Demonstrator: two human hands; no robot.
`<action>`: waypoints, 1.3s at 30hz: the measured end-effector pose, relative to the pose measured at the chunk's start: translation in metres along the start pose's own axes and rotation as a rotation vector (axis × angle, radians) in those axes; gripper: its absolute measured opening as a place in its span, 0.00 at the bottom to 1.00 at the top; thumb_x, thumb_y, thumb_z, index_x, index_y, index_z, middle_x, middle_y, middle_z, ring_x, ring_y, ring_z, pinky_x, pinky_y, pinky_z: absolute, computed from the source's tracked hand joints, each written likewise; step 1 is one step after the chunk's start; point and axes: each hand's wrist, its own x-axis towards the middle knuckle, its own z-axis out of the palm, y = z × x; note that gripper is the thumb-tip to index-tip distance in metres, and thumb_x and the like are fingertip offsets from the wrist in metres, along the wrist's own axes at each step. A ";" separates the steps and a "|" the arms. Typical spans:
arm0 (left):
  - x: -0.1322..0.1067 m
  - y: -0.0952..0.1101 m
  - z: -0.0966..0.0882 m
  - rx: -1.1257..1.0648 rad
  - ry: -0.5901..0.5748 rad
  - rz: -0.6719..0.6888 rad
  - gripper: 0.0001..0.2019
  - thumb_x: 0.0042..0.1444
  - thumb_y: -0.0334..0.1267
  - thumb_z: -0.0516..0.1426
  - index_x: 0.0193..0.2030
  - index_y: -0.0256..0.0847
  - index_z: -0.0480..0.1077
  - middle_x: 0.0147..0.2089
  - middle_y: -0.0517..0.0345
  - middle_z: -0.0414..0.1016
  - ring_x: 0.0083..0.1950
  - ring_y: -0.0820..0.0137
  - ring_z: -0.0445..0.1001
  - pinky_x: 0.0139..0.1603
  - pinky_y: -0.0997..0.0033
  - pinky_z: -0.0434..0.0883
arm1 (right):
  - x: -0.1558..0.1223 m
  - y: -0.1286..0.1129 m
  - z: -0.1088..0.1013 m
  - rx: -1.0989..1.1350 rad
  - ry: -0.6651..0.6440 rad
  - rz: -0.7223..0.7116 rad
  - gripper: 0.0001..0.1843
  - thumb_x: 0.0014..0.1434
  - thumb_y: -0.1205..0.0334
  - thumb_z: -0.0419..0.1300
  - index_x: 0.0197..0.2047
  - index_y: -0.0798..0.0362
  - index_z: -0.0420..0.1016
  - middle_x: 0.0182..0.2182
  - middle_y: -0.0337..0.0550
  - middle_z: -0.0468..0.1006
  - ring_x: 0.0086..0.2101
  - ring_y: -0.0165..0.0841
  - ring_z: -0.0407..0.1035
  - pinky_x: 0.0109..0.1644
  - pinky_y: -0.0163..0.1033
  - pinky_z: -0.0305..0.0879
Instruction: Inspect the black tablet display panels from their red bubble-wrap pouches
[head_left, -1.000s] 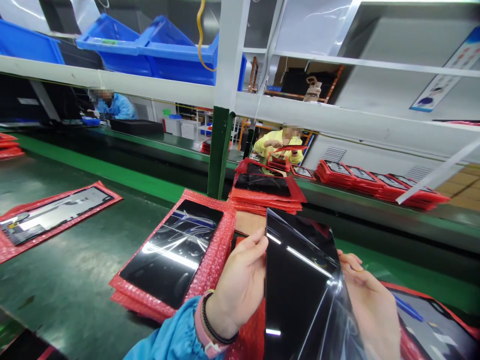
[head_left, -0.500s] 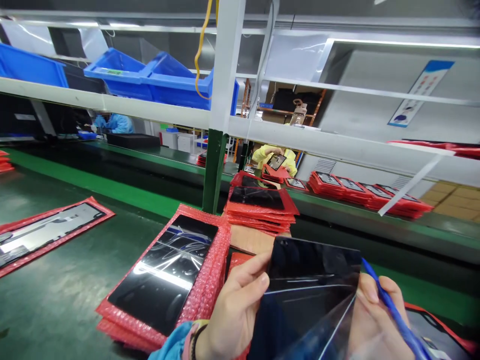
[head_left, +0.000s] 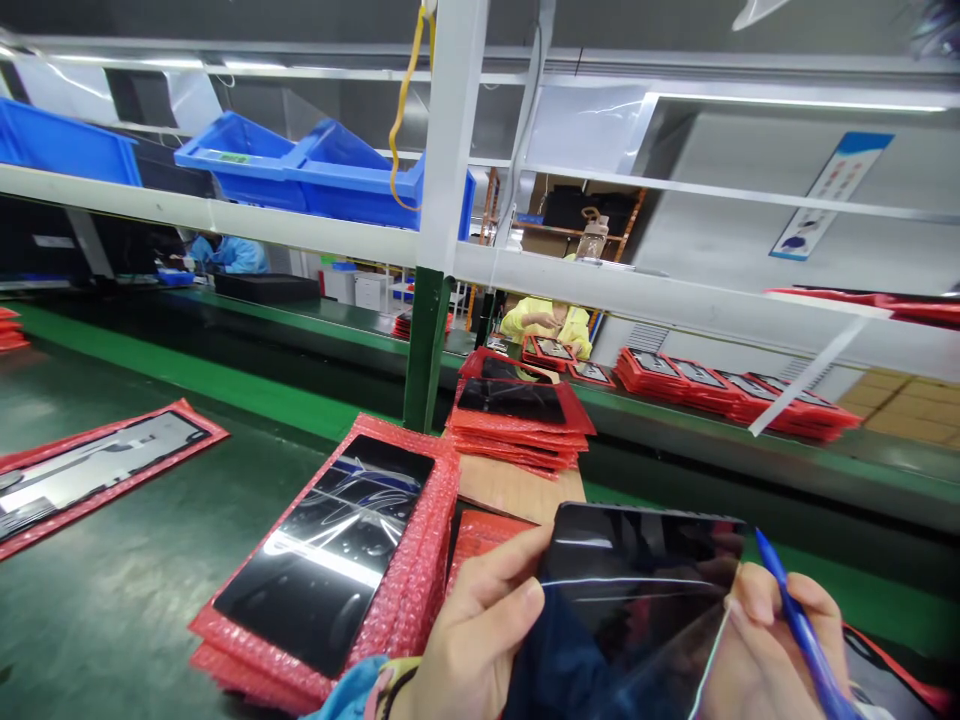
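My left hand (head_left: 480, 630) grips the left edge of a glossy black screen panel (head_left: 637, 560), thumb on its face. The panel is tilted up toward me, its lower part cut off by the frame. My right hand (head_left: 780, 640) is closed at the panel's right edge, with a blue pen (head_left: 799, 615) held between its fingers. Thumb and fingertip pinch a clear film (head_left: 675, 655), creased and lifted off the lower right of the panel. Left of my hands, another black screen panel (head_left: 330, 550) with scribbled marks lies on a stack of red bubble-wrap sleeves (head_left: 409, 570).
Behind the panel stands another stack of red sleeves (head_left: 517, 430) on cardboard (head_left: 517, 485). A silver-backed panel (head_left: 112, 465) lies on red wrap at left. A green post (head_left: 425, 350) rises ahead, blue bins (head_left: 360, 185) on the shelf above. A person in yellow (head_left: 551, 320) works beyond.
The panel and both my hands have shifted slightly down and to the right, the film still pinched. The person in yellow has lowered the panel that was held up.
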 end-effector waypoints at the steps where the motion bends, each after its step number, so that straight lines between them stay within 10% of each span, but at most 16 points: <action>1: 0.000 0.000 0.000 -0.002 -0.004 0.002 0.16 0.50 0.41 0.67 0.48 0.49 0.81 0.55 0.52 0.79 0.65 0.51 0.68 0.68 0.53 0.58 | 0.001 0.000 0.000 -0.006 -0.016 -0.004 0.24 0.30 0.73 0.72 0.32 0.43 0.75 0.20 0.30 0.63 0.26 0.32 0.59 0.52 0.48 0.61; 15: -0.002 -0.004 -0.002 -0.006 -0.038 0.004 0.15 0.52 0.40 0.66 0.48 0.49 0.80 0.51 0.51 0.81 0.61 0.52 0.72 0.67 0.54 0.59 | -0.019 -0.009 0.010 -0.055 0.068 0.005 0.27 0.40 0.70 0.71 0.43 0.42 0.71 0.34 0.31 0.72 0.41 0.32 0.66 0.63 0.39 0.50; 23: 0.009 -0.011 -0.006 -0.013 0.163 0.079 0.14 0.55 0.39 0.62 0.49 0.42 0.80 0.52 0.49 0.81 0.64 0.53 0.68 0.70 0.54 0.56 | -0.022 -0.010 0.011 -0.147 -0.144 0.189 0.32 0.51 0.63 0.70 0.56 0.34 0.66 0.65 0.30 0.64 0.62 0.31 0.58 0.55 0.33 0.61; 33: -0.008 -0.029 -0.089 0.328 0.643 -0.175 0.25 0.48 0.30 0.64 0.56 0.36 0.70 0.74 0.47 0.52 0.75 0.62 0.47 0.71 0.68 0.47 | -0.035 0.076 -0.049 -0.286 -0.128 0.575 0.25 0.43 0.54 0.73 0.43 0.47 0.71 0.52 0.45 0.78 0.58 0.41 0.66 0.61 0.46 0.58; 39: -0.029 -0.019 -0.107 0.398 0.691 -0.416 0.23 0.39 0.28 0.63 0.46 0.40 0.70 0.48 0.50 0.78 0.57 0.57 0.71 0.59 0.62 0.61 | -0.052 0.117 -0.049 -0.298 -0.151 0.591 0.23 0.39 0.56 0.73 0.40 0.49 0.72 0.44 0.44 0.80 0.54 0.46 0.71 0.61 0.52 0.59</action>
